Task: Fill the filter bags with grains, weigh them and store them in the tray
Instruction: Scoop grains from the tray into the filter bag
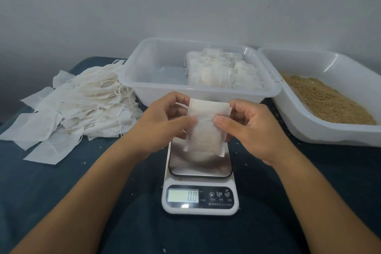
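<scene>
Both hands grip one filled bag [203, 130] upright just above the scale [200, 189], left hand [165, 121] and right hand [249, 128] pinching its sides, and the display reads 0.0. Behind it the clear tray [144, 80] holds a cluster of filled bags [222, 70] in its right half, the left half bare. On the right a white tub [321, 130] holds brown grains [325, 101], and a heap of empty bags [82, 105] sprawls on the blue counter [61, 181] at left.

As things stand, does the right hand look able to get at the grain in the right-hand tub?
Probably not right away: the right hand pinches the filled filter bag together with the left hand. The way to the grain itself looks open, since the tub has no lid.
</scene>
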### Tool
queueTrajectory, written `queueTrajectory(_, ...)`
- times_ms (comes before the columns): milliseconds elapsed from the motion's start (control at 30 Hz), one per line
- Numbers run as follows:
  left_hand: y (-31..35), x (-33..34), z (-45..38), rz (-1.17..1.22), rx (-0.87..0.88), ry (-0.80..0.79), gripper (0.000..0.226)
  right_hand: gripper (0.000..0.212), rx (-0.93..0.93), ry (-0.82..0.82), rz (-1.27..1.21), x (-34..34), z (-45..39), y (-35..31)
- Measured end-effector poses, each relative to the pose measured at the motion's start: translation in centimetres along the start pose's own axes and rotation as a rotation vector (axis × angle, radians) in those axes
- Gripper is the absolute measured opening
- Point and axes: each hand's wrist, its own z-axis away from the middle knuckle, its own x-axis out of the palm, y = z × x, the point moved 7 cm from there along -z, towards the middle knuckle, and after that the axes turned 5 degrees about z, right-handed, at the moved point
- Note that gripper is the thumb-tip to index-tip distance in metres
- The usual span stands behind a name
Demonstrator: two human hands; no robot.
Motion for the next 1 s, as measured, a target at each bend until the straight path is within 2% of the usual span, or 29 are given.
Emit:
queueTrajectory(133,-0.9,-0.2,0.1,-0.196,-0.078,-0.045,0.028,0.006,0.117,-0.075,0.139,0.5,-0.1,1.4)
queueTrajectory(233,-1.2,-0.5,-0.1,-0.437,-0.038,-0.056,0.031,0.011,0.127,-0.096,0.360,0.5,-0.2,2.0)
queueTrajectory(300,-1.3,-0.8,-0.1,-0.540,-0.014,-0.055,0.031,0.023,0.123,-0.069,0.483,0.0,-0.4,2.2)
queueTrajectory(433,-1.3,-2.0,-0.4,-0.592,-0.007,0.011,0.023,0.046,0.144,-0.015,0.530,-1.3,-0.6,2.5)
queueTrajectory(600,-0.9,-4.3,-0.6,-0.641,0.002,0.230,0.008,0.029,0.115,0.265,0.503,-3.6,-0.9,2.6)
queueTrajectory(733,-1.2,-6.6,-1.0,-0.587,-0.042,0.406,0.010,0.037,0.116,0.480,0.423,-5.5,-0.9,3.0)
queueTrajectory(867,-1.5,-7.8,-1.4,-0.527,-0.066,0.493,0.011,0.030,0.121,0.526,0.379,-6.3,-1.1,3.6)
queueTrajectory(1000,-1.4,-8.1,-1.5,-0.540,-0.061,0.502,0.007,0.027,0.151,0.528,0.370,-6.5,-1.3,4.4)
